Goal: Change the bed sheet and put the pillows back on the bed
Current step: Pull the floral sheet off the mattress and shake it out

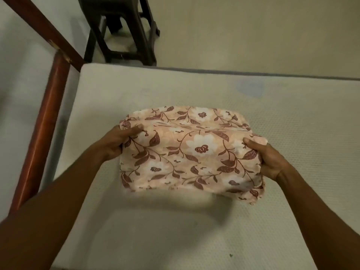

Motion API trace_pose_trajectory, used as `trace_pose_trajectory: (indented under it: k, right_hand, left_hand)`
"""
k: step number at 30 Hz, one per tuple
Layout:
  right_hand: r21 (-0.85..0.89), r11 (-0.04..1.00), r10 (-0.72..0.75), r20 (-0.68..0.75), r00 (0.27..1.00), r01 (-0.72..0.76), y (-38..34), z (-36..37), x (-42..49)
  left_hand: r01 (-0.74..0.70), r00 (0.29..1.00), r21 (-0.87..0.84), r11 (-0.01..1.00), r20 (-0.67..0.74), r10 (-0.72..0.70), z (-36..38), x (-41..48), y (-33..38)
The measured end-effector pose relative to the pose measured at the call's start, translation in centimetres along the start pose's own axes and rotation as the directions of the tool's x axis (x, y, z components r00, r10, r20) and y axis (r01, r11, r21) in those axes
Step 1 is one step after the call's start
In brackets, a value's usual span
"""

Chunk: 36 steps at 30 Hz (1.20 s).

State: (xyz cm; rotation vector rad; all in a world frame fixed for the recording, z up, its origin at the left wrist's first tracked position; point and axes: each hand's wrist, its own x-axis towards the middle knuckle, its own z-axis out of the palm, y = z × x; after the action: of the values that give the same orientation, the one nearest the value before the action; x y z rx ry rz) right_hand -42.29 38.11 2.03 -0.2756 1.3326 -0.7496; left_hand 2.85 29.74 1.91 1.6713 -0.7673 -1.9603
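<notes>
Gripping the folded floral sheet [191,151] at its short ends, the left hand [116,142] and right hand [269,160] held it just above the bare mattress [292,117]. Its long axis ran hand to hand, so unfolding would likely spread sideways.

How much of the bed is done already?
Done: the mattress is bare, so stripping it looks finished. In hand: the left hand and right hand grip the folded floral sheet at its ends, over the mattress. Left: unfold it, spread it, tuck it in, then bring back the pillows, which are not in view.
</notes>
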Motion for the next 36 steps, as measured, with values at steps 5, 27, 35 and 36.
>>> trace_pose_trajectory:
  k: [5, 27, 35, 36]
  right_hand:
    - [-0.119, 0.970, -0.212, 0.011, 0.977, 0.212, -6.5, 1.2, -1.2]
    - [-0.109, 0.980, 0.142, -0.205, 0.968, -0.167, 19.4, -6.0, -3.6]
    - [-0.108, 0.991, 0.033, -0.335, 0.942, -0.074, 18.8, -7.0, -1.8]
    - [-0.102, 0.992, 0.030, -0.343, 0.939, -0.069, 19.1, -7.2, -1.8]
  left_hand:
    - [-0.183, 0.983, 0.080, 0.980, 0.032, 0.181, -0.5, -1.0, 6.8]
    - [0.284, 0.943, 0.077, 0.956, -0.205, -0.263, -4.6, -4.7, -20.7]
    - [0.186, 0.906, 0.227, 0.956, -0.415, -0.078, -4.3, -3.8, -20.6]
    - [0.183, 0.904, 0.225, 0.957, -0.422, -0.073, -4.5, -3.7, -20.7]
